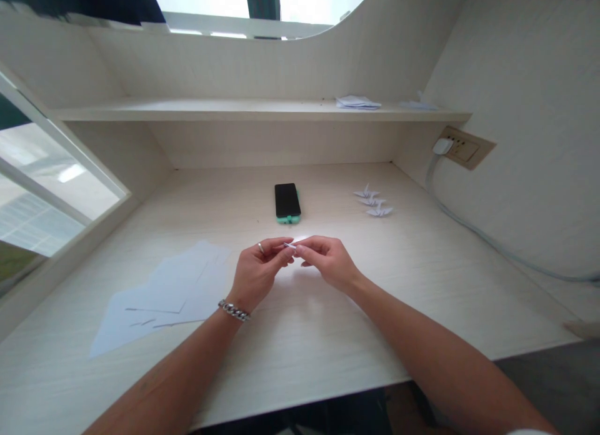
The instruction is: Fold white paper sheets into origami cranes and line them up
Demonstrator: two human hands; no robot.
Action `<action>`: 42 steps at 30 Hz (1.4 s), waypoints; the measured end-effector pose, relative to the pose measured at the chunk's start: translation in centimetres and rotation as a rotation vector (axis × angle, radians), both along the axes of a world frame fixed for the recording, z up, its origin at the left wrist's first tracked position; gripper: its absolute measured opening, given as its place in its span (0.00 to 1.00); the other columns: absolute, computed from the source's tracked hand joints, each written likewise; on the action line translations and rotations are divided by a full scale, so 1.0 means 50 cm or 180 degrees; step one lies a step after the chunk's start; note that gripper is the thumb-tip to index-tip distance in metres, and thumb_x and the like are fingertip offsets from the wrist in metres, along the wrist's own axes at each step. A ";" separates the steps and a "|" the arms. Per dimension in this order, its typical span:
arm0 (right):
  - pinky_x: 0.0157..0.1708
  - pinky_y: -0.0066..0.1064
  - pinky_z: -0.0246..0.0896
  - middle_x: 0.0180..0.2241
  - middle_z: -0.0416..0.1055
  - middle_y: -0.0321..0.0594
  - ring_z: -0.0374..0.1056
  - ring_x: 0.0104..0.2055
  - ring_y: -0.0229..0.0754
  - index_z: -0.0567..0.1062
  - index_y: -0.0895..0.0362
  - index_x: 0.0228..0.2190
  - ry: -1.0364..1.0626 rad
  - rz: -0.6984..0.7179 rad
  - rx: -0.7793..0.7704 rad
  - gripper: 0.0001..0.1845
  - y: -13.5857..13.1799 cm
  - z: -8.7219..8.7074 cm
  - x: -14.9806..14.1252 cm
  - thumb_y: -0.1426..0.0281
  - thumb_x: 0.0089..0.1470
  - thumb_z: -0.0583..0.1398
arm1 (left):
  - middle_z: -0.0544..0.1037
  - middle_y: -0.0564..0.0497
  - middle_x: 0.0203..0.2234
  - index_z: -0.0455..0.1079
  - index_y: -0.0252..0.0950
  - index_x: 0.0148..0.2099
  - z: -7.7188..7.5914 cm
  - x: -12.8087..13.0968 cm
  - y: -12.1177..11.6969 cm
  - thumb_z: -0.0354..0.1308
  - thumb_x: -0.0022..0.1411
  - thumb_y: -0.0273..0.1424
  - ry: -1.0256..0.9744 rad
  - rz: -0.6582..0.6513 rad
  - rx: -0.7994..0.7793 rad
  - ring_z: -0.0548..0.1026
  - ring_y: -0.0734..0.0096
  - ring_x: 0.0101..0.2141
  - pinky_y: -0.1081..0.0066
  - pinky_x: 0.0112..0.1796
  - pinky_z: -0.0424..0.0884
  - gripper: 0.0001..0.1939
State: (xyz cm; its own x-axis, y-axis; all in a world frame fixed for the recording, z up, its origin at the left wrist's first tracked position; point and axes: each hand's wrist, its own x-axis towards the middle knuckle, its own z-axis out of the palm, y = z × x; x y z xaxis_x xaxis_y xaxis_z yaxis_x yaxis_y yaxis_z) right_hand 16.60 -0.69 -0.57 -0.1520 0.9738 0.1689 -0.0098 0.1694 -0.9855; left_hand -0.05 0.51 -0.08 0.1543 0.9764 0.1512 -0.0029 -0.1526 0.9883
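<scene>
My left hand (259, 271) and my right hand (327, 260) meet over the middle of the pale desk (300, 335), fingertips pinched together on a small folded piece of white paper (294, 242). Most of the paper is hidden by my fingers. A chain bracelet sits on my left wrist and a ring on one left finger. Several white paper sheets (164, 294) lie flat to the left of my left hand.
A black phone in a teal case (287, 202) lies face up beyond my hands. Three small folded paper figures (374, 202) sit at the right rear. Folded paper (357, 102) rests on the shelf above. A white cable (492, 241) runs from the wall socket (462, 147).
</scene>
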 end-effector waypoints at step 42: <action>0.52 0.37 0.64 0.47 0.75 0.45 0.69 0.52 0.46 0.79 0.54 0.40 -0.0771 -0.1049 0.1104 0.13 -0.006 -0.003 -0.009 0.66 0.57 0.58 | 0.82 0.45 0.32 0.76 0.30 0.43 -0.003 0.021 -0.008 0.64 0.51 0.31 -0.0509 0.0459 -0.0357 0.80 0.66 0.31 0.63 0.39 0.78 0.16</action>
